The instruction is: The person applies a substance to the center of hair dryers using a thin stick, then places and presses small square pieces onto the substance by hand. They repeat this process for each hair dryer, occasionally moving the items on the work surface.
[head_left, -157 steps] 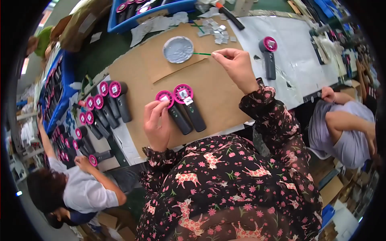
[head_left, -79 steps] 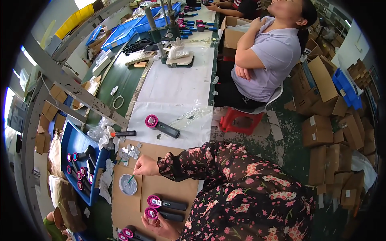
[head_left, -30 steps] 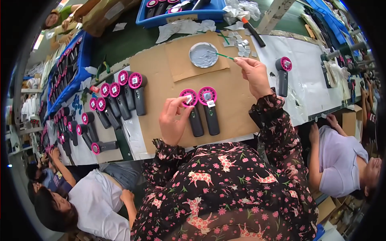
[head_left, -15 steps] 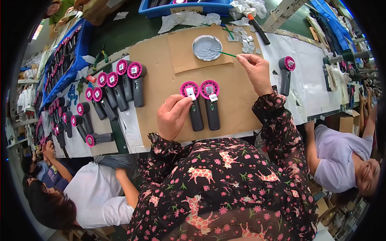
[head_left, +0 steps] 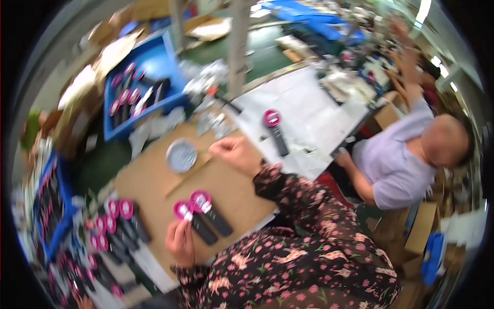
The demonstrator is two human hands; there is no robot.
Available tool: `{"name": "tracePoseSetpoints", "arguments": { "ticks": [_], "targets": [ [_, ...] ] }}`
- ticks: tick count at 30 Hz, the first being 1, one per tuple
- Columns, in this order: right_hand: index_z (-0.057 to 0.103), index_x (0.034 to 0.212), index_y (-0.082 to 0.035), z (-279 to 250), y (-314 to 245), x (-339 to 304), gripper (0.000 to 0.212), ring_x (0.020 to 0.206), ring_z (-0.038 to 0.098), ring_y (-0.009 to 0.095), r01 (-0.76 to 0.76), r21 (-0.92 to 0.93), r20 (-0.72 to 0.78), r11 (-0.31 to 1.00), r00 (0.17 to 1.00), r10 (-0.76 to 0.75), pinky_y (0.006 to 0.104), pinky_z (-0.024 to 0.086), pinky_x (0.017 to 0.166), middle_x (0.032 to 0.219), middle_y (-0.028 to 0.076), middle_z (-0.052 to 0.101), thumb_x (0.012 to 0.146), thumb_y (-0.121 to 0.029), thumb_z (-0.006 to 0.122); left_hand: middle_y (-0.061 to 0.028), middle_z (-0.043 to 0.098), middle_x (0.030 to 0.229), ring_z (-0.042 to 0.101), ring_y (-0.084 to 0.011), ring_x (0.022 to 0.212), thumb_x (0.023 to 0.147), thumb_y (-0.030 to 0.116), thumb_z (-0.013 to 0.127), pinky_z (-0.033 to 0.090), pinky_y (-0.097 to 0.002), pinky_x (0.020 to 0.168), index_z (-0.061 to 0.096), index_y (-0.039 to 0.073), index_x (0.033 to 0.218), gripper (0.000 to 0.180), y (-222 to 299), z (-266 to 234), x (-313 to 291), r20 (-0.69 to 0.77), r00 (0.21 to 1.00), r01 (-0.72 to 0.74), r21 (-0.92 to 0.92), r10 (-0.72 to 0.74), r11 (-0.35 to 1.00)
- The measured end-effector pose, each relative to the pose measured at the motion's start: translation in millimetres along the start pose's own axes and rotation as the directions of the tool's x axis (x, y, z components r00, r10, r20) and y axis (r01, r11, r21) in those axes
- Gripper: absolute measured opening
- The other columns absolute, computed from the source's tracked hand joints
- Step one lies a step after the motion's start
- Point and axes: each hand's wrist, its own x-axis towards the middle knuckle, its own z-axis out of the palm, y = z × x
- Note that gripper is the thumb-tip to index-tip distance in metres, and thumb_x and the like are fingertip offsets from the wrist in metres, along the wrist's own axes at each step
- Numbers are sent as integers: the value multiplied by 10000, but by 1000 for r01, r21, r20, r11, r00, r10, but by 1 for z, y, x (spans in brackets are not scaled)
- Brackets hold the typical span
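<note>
Two handheld fans with pink round heads and dark handles lie side by side on the cardboard. My left hand (head_left: 180, 243) is closed, its fingertips pinching a small whitish square piece (head_left: 188, 217) at the head of the left fan (head_left: 205, 230). Another pale square sits on the head of the right fan (head_left: 220, 221). My right hand (head_left: 237, 154) is pinched on a thin stick, blurred now but green in the earlier frame, beside a round dish of grey paste (head_left: 181, 155).
More pink-headed fans (head_left: 135, 221) lie in rows at left. Blue crates (head_left: 172, 98) of fans stand at the back and far left. One fan (head_left: 276, 134) lies on white sheeting to the right. A person (head_left: 396, 159) in a pale shirt sits at right, one arm raised.
The view has swung toward the right and blurred. My hands keep their pinches near the fan and the dish. The person at right now has an arm raised.
</note>
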Motion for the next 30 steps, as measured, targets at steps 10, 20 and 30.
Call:
{"name": "tracePoseSetpoints", "arguments": {
  "ticks": [10,20,30],
  "targets": [
    [832,1043,31,-7,-6,-1,235,758,649,56,-3,12,-44,1000,999,3,285,527,683,820,23,776,997,-199,809,-135,734,1006,697,-287,867,1020,-9,777,572,-392,778,798,32,1160,147,33,5,12,-31,997,-73,-18,72,997],
    [826,1012,9,8,9,-2,252,823,676,68,16,27,-4,1000,1000,-16,309,574,772,847,25,786,1000,-242,805,-159,705,986,675,-302,815,962,-55,802,559,-387,719,781,-16,1134,178,-3,7,-12,-55,998,-17,7,17,1000],
    [852,1122,7,-15,-29,0,220,807,587,14,-90,-44,-8,995,996,90,213,463,701,912,-63,738,1050,-196,813,-139,750,1031,747,-256,878,954,-32,826,593,-348,772,782,-6,1122,175,14,11,7,-66,998,-17,-39,15,999]
  ]
}}
